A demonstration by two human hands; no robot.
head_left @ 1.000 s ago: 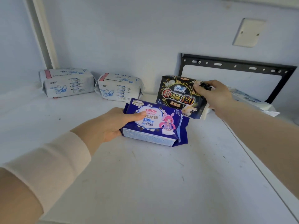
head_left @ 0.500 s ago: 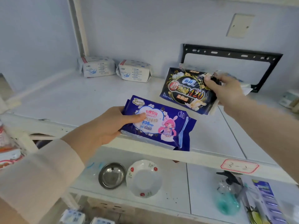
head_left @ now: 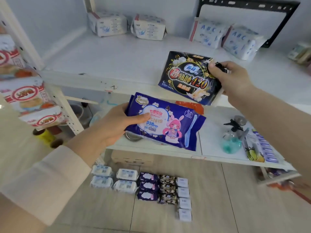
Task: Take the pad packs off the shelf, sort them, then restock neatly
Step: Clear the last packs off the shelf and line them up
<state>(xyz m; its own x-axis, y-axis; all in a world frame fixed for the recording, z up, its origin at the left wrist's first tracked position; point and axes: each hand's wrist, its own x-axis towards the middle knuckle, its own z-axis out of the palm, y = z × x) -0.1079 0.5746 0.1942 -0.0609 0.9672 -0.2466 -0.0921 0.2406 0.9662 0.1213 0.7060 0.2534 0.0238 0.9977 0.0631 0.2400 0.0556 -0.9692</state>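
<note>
My left hand [head_left: 117,125] grips the blue pad pack [head_left: 165,122] by its left end, held in front of the lower shelf [head_left: 217,148]. My right hand [head_left: 230,76] pinches the black pad pack [head_left: 188,78] by its right edge above the upper shelf [head_left: 117,61]. Four white packs [head_left: 148,27] sit along that shelf's back wall.

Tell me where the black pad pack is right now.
In the head view, the black pad pack is held in the right hand, right of centre, over the upper shelf's front edge, above the blue pack.
</note>
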